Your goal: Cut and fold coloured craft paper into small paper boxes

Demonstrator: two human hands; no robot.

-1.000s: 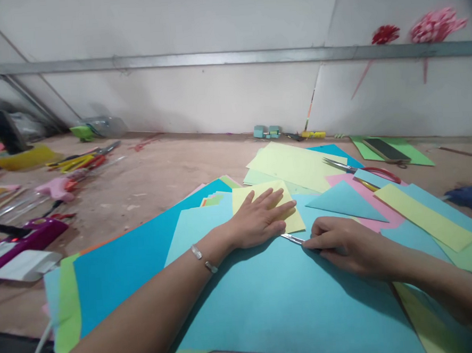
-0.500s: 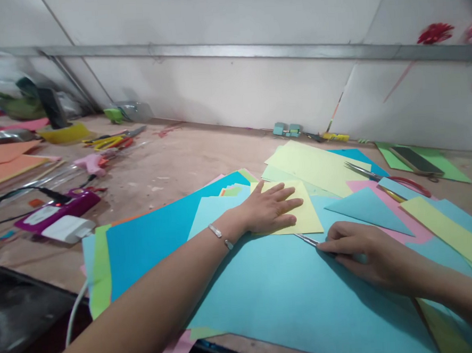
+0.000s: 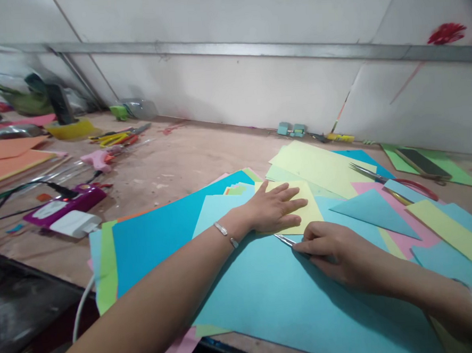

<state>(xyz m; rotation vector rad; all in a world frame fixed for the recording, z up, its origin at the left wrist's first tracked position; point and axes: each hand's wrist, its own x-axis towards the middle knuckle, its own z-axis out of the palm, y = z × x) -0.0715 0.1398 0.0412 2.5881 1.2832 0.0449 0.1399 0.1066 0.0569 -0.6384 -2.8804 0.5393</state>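
My left hand (image 3: 278, 206) lies flat with fingers spread on a pale yellow sheet of paper (image 3: 314, 217), pressing it onto a large light blue sheet (image 3: 267, 286). In my right hand (image 3: 332, 250) is a slim craft knife (image 3: 287, 240) with a silver tip and a dark handle, mostly covered by my fingers. Its point is at the lower edge of the yellow sheet, below my left palm. Beneath the light blue paper, darker blue paper (image 3: 163, 231) and green sheets stick out to the left. A folded blue paper triangle (image 3: 376, 210) rests beyond my right hand.
Red-handled scissors (image 3: 414, 187) and a phone (image 3: 423, 163) lie on papers at the right. A purple power strip (image 3: 64, 205) with a white plug (image 3: 74, 222), a pink glue gun (image 3: 97, 160) and yellow-handled tools (image 3: 116, 138) are on the left. A wall stands behind the table.
My right hand has moved the knife left along the lower edge of the yellow sheet. My left hand stays pressed flat on the sheet. The view has shifted slightly.
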